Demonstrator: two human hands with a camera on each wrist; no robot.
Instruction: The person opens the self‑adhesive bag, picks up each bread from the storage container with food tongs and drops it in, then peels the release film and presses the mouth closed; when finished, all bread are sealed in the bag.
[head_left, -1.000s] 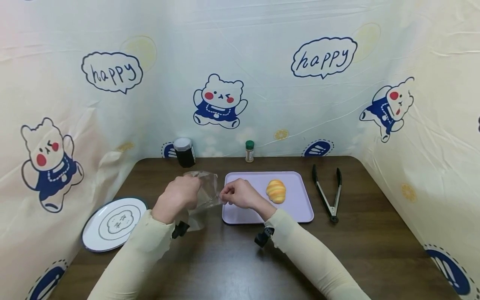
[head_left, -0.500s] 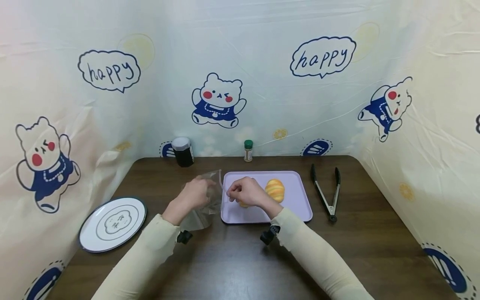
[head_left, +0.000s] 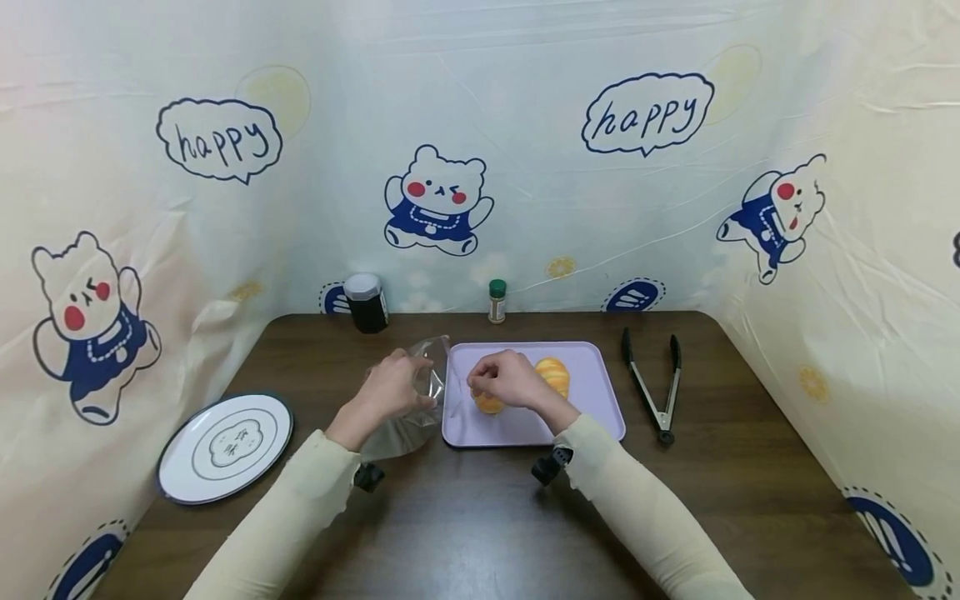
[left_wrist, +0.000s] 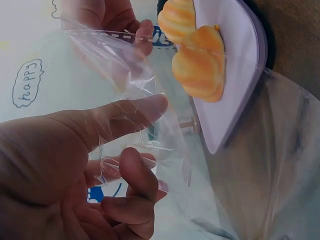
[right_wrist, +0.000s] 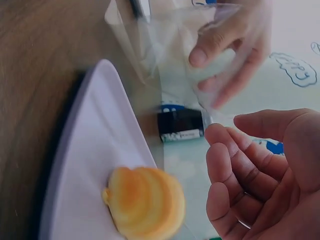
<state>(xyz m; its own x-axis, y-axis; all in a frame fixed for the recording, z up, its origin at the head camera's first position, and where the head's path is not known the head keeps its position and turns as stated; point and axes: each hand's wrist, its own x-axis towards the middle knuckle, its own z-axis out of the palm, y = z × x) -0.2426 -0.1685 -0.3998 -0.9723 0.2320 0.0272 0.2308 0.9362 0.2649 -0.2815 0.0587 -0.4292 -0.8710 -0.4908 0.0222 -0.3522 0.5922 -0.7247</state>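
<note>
A clear plastic bag stands near the tray's left edge, its mouth toward the tray. My left hand is at the bag's mouth, thumb and fingers spread apart; in the left wrist view the film covers the thumb tip. My right hand hovers over the lilac tray, fingers loosely curled. Its thumb and fingertips are apart with nothing between them. Below it lies one yellow-orange striped bread roll, partly hidden; a second bread roll lies behind the hand.
Tongs lie spread to the right of the tray. A white plate with a dark rim lies at the left. A dark jar and a small green-capped bottle stand at the back edge.
My right hand has let go of the bag's edge and moved right over the tray, revealing the left bread roll. My left hand has shifted right with the bag, its fingers spreading.
</note>
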